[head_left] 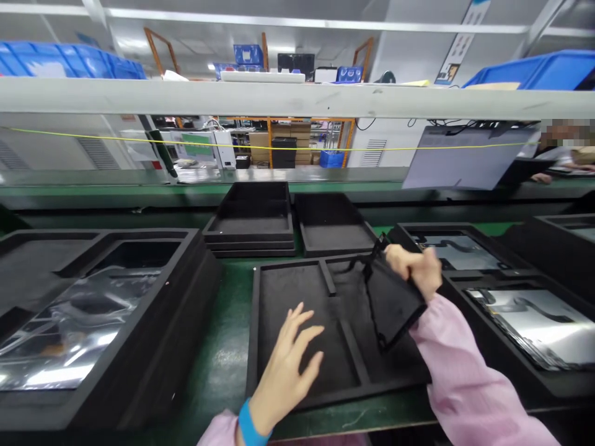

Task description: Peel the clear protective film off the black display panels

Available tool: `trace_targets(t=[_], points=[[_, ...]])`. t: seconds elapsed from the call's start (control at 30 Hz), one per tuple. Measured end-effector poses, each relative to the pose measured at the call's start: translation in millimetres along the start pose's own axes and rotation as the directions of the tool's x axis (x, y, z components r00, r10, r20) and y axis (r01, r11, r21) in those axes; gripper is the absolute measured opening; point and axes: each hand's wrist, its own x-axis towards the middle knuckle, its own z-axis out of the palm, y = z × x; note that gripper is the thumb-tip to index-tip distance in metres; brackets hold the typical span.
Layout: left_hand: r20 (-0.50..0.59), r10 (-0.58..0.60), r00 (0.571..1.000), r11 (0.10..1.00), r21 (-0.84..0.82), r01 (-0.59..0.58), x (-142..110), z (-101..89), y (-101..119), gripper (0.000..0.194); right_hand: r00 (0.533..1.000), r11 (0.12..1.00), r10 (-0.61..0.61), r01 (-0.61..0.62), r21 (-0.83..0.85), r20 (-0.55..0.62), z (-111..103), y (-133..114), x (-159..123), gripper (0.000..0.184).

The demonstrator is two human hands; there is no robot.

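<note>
My right hand (415, 267) grips the upper edge of a thin black panel (393, 297), perhaps a screen, with a dark strip trailing at its top left. The panel is tilted above the right compartment of a black foam tray (304, 334). Over the left compartment of that tray hovers my left hand (292, 365), fingers spread and holding nothing. A blue band (251, 424) circles the left wrist. The panel's far side is hidden from me.
At left, a stack of foam trays (186, 310) holds a film-wrapped panel (93, 328). More trays (251, 229) stand behind. To the right, a tray (534, 371) carries silvery panels (543, 319). A white sheet (469, 155) hangs at back right, near another person (564, 145).
</note>
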Motion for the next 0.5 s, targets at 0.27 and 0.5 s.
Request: trace_targets(t=[0.27, 0.5], points=[[-0.168, 0.140, 0.976, 0.990, 0.039, -0.135, 35.0, 17.8, 8.1, 0.078, 0.967, 0.914, 0.078, 0.029, 0.405, -0.245, 32.2, -49.8, 42.0, 0.056], [-0.316, -0.228, 0.921, 0.919, -0.381, 0.097, 35.1, -0.3, 3.2, 0.027, 0.973, 0.793, 0.232, -0.177, 0.583, -0.020, 83.7, -105.0, 57.5, 0.042]])
